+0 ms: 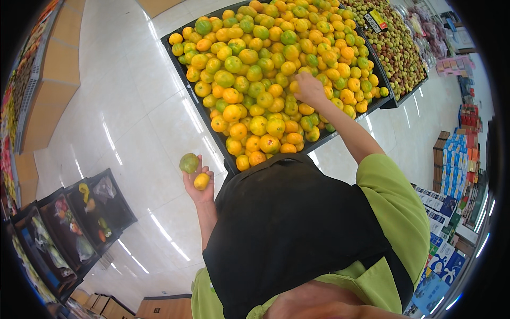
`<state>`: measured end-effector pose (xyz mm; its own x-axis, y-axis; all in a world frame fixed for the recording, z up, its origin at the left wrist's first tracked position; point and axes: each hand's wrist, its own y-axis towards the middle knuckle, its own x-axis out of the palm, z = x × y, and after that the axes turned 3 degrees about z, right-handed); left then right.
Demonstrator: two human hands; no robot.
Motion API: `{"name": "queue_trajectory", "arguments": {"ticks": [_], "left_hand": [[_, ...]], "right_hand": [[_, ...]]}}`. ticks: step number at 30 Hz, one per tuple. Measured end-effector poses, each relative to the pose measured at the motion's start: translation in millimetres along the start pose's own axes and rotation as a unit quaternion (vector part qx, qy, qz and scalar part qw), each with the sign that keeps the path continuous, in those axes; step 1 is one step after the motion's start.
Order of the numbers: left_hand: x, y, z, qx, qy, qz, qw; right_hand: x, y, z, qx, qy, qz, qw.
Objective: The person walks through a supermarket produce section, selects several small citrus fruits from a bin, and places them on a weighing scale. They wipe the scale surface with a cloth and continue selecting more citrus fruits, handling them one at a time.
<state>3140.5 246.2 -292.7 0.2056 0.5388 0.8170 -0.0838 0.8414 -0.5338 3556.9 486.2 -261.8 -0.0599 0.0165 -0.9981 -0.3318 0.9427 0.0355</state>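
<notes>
A large heap of green-and-orange mandarins (249, 85) fills a black display bin (197, 109) in front of me. My left hand (200, 183) is held out over the floor, left of the bin's near corner. Its fingers are closed round a green mandarin (188, 163) and a smaller yellow-orange mandarin (201, 181). My right hand (310, 89) reaches onto the right part of the heap, fingers curled down on a mandarin (295, 86) at their tips. The hand's back partly hides the fruit beneath it.
Right of the mandarins stands a bin of small reddish-brown fruit (390, 50) with a price sign (375, 21). At lower left is a black tiered rack (74, 228) with bagged produce. Stacked boxes (454, 165) line the right side. Wooden-sided stands (50, 80) are at far left.
</notes>
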Motion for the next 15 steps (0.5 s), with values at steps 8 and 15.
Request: {"name": "queue_trajectory", "arguments": {"ticks": [8,15], "left_hand": [[0.5,4.8,-3.9,-0.010,0.002,-0.003,1.000],[16.3,4.0,-12.4,-0.016,0.014,0.009,1.000]], "right_hand": [[-34.1,-52.8,-9.3,0.063,0.343,-0.164,0.923],[33.9,-6.1,17.3,-0.153,-0.043,-0.060,0.985]]}}
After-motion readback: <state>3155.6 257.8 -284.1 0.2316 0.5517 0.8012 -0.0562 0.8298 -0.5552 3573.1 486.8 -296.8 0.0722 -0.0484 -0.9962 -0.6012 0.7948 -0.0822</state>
